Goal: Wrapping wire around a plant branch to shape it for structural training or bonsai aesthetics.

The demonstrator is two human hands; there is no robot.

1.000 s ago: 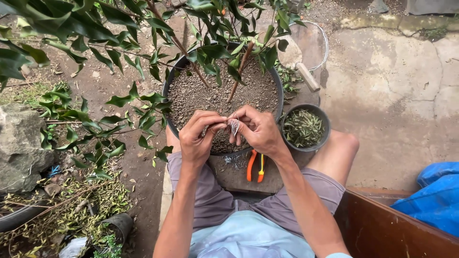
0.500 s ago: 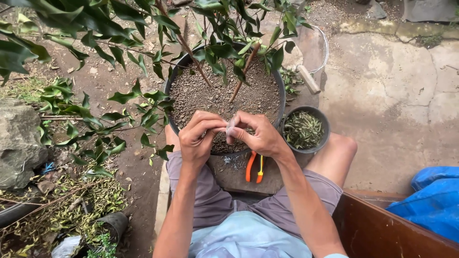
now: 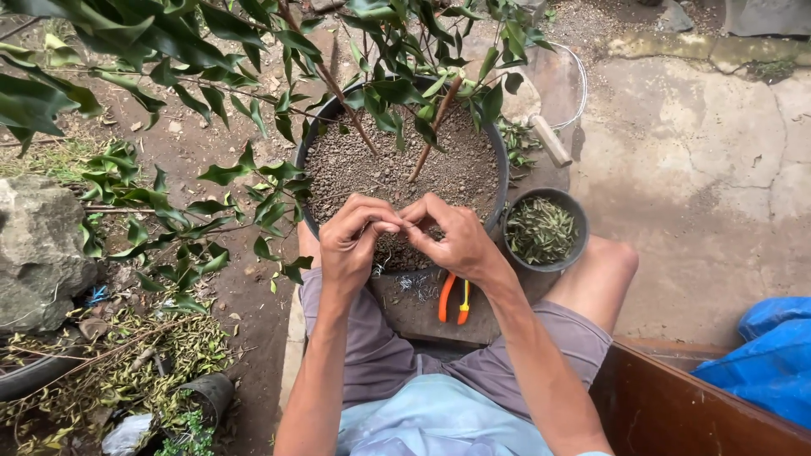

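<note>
Both hands meet over the near rim of a large black pot (image 3: 314,143) filled with gritty soil and a leafy small tree (image 3: 422,127). My left hand (image 3: 355,245) and my right hand (image 3: 452,241) pinch together at their fingertips, where something small and thin is held; what it is I cannot make out. Orange-handled pliers (image 3: 452,300) lie on a flat slab between my knees, just below the hands. Thin wire bits (image 3: 414,283) lie beside them.
A small black pot (image 3: 545,230) of cut leaves stands right of the big pot. A metal sieve with a wooden handle (image 3: 553,139) lies behind. A rock (image 3: 38,249) and leaf litter are left; a blue tarp (image 3: 764,355) and brown wooden edge (image 3: 676,397) are right.
The hands have drawn closer, fingertips now touching, and the pale strip seen between them earlier no longer shows. The view has shifted slightly.
</note>
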